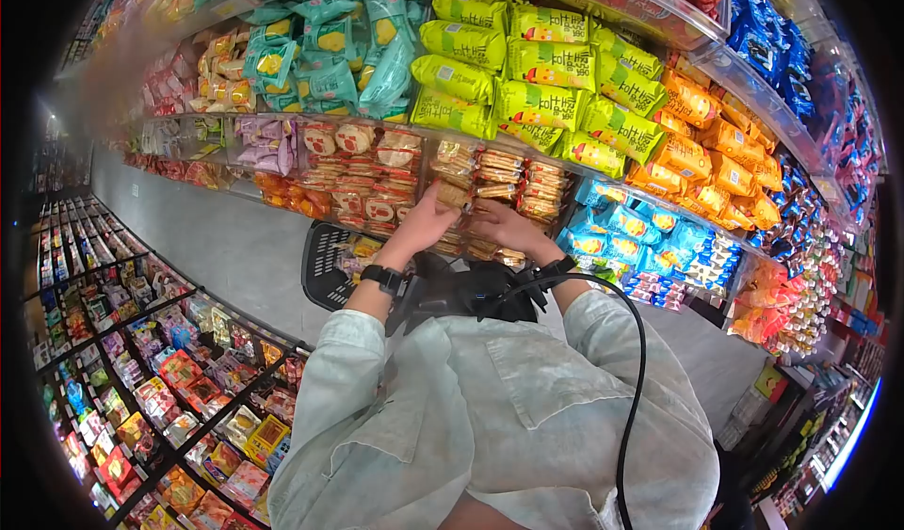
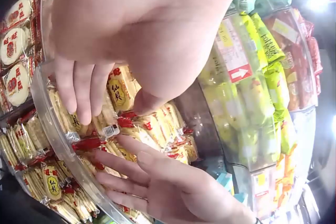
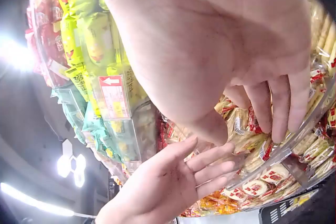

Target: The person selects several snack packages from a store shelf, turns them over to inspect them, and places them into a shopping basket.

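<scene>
Both bare hands reach into a clear bin of small wrapped rice crackers (image 1: 499, 174). My left hand (image 1: 428, 223) is at the bin's left side, thumb and fingers spread around a rice cracker packet (image 2: 108, 121) with a barcode; I cannot tell whether they grip it. Beside it, my right hand (image 1: 511, 229) lies low over the packets, its fingers extended and spread in the left wrist view. In the right wrist view, the right fingers (image 3: 281, 106) point down at the packets. Another packet with a yellow label (image 2: 118, 91) shows between the left fingers and thumb.
Round white crackers (image 1: 353, 139) fill the bin to the left. Green snack bags (image 1: 541, 102) and teal bags (image 1: 330, 55) sit on the shelf above, orange bags (image 1: 720, 168) to the right. A black basket (image 1: 325, 271) with packets stands below. A black cable (image 1: 640, 361) hangs over the right sleeve.
</scene>
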The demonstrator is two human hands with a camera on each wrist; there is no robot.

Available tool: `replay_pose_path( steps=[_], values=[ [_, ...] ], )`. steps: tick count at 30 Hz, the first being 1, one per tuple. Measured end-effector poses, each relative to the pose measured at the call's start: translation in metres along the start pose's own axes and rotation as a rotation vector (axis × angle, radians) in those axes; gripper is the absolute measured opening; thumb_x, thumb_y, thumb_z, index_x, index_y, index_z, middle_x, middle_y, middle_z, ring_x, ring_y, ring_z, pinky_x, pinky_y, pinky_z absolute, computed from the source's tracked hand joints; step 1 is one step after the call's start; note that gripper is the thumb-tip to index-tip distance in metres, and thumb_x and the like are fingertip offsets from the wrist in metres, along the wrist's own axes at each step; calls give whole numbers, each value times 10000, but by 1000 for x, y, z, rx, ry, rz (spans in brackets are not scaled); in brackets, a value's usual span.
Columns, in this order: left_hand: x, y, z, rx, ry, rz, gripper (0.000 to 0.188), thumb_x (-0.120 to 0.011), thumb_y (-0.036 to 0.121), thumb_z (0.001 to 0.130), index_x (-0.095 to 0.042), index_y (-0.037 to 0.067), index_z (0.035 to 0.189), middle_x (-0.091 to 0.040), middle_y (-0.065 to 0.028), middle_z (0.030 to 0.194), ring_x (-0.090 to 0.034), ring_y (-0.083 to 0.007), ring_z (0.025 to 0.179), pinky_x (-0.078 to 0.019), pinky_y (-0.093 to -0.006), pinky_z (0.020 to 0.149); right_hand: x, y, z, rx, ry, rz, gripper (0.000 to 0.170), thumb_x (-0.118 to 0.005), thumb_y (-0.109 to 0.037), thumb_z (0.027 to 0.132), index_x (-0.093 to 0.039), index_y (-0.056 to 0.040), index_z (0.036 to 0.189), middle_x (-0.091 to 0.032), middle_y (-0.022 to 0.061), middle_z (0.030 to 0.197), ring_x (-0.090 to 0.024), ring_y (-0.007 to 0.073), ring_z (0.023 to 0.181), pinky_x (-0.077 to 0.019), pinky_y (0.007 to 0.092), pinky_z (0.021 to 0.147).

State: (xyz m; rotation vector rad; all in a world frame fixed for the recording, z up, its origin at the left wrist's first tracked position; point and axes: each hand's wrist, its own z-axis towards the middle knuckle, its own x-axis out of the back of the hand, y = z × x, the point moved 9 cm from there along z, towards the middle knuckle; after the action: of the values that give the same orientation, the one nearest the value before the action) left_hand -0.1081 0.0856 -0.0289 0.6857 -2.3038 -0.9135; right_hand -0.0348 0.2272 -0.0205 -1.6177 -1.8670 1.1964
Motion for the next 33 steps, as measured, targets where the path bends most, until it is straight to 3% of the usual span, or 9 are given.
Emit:
replay_pose_path(
  steps=[3, 4, 10, 14, 19, 28, 33],
  values=[
    [0, -40, 32, 117, 105, 36, 947, -688, 302, 910, -146, -101, 1574, -731, -196, 1130, -713, -310, 1033, -532, -364, 907, 3, 7, 5, -17, 0, 33, 659, -654, -220, 975, -370, -22, 1536, -633, 139, 1380, -575, 204, 1271, -448, 316, 1059],
    [-1, -44, 36, 133, 105, -10, 905, -690, 311, 900, -222, -116, 1545, -722, -229, 1148, -718, -324, 1038, -534, -369, 904, 0, 10, 12, 52, -30, 75, 651, -648, -213, 985, -366, -15, 1537, -648, 134, 1356, -585, 197, 1251, -454, 324, 1056],
    [-3, -56, 41, 114, 105, -95, 691, -684, 282, 911, -400, -89, 1419, -719, -255, 1105, -723, -298, 997, -539, -367, 880, 5, 30, 21, 46, -24, 70, 636, -656, -210, 992, -379, -15, 1530, -655, 146, 1337, -611, 201, 1211, -474, 329, 1033],
    [-2, -39, 20, 123, 81, -179, 639, -679, 229, 932, -381, -50, 1424, -721, -200, 1076, -720, -252, 956, -544, -352, 840, 6, 33, 19, 72, -57, 27, 672, -664, -221, 989, -349, -23, 1549, -649, 137, 1339, -602, 200, 1223, -481, 317, 1013],
    [2, -17, -13, 57, 4, -269, 666, -669, 186, 965, -286, -25, 1468, -700, -157, 1097, -702, -210, 941, -544, -326, 815, 1, 6, -14, -37, 15, 84, 721, -674, -243, 980, -316, -38, 1572, -616, 129, 1394, -582, 188, 1251, -486, 314, 993],
    [18, -10, -90, -144, -44, -397, 687, -631, 184, 1004, -224, 86, 1548, -567, -183, 1378, -615, -204, 1162, -499, -353, 967, -31, 3, -29, 134, 107, -28, 624, -649, -196, 997, -365, -38, 1529, -490, 127, 1517, -536, 225, 1333, -447, 344, 1073],
    [33, -49, -138, -242, -19, -513, 704, -629, 191, 1008, -207, 85, 1562, -514, -199, 1432, -600, -222, 1186, -486, -356, 992, -91, -3, -38, 163, 107, 77, 609, -651, -167, 995, -363, -29, 1513, -476, 142, 1518, -558, 242, 1316, -457, 356, 1078]
  ],
)
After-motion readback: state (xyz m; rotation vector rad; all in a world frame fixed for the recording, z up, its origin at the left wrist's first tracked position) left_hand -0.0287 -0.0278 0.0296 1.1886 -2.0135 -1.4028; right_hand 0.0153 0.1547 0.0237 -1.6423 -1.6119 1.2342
